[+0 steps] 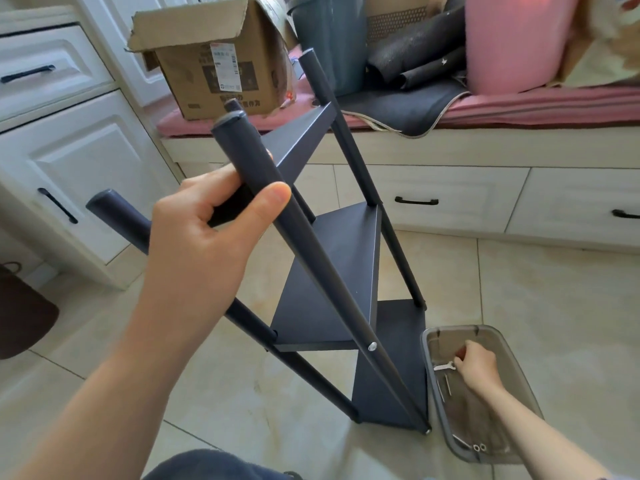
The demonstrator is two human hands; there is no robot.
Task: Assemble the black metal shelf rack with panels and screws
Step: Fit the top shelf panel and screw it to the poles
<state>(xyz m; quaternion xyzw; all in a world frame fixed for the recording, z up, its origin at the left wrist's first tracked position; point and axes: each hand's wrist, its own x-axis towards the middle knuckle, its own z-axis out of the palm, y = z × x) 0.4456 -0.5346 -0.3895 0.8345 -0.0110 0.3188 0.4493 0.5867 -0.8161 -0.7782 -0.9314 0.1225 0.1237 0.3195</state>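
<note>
Nearest the lens, a dark-clothed knee (221, 465) is seen at the bottom edge; above it the left hand (204, 237) is raised, its grip closed round the upper part of one black post (311, 237), thumb on the near side and fingers curled behind; the black metal shelf rack (332, 271) is shown tilted toward the viewer on the tiled floor (536, 289), its foot resting on the tiles just beside the tray; three dark panels are fitted between the posts, the top panel (304, 140) uppermost, the middle panel (332, 271) below it, and the bottom panel (394, 368) lowest at the floor; a silver screw head (372, 346) is visible on the gripped post at the level of the middle panel; behind the rack, a window seat with white drawers (443, 199) is seen, bearing an open cardboard box (221, 64); to the right of the rack, a translucent plastic tray (519, 445) lies on the floor; inside it the right hand (479, 367) is lowered, its grip curled at a small silver wrench (444, 366), though whether the wrench is actually pinched cannot be told; loose metal hardware (479, 447) lies at the near end of the tray.
</note>
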